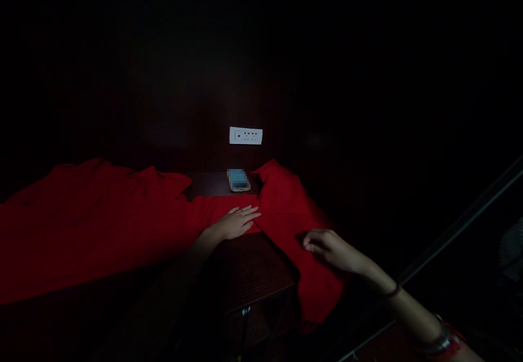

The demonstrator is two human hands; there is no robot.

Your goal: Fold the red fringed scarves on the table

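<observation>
While the left hand (238, 223) spreads flat on red cloth (155, 220), the right hand (321, 246) curls, hold unclear; a phone (238, 180) lies just beyond, below a wall socket (245, 136).

cloth (122, 225): red | tabletop (253, 266): dark brown, wood-grained | socket panel (245, 136): white | phone screen (238, 178): bluish

Very dim light leaves the white rectangular wall socket panel (245, 136) brightest; above-left of it, the dark reddish wall (175, 78) shows a faint sheen, just below it pixelation obscures the flat rectangular phone (238, 180), and lower still deep-red fabric (281, 193) fades into shadow
</observation>
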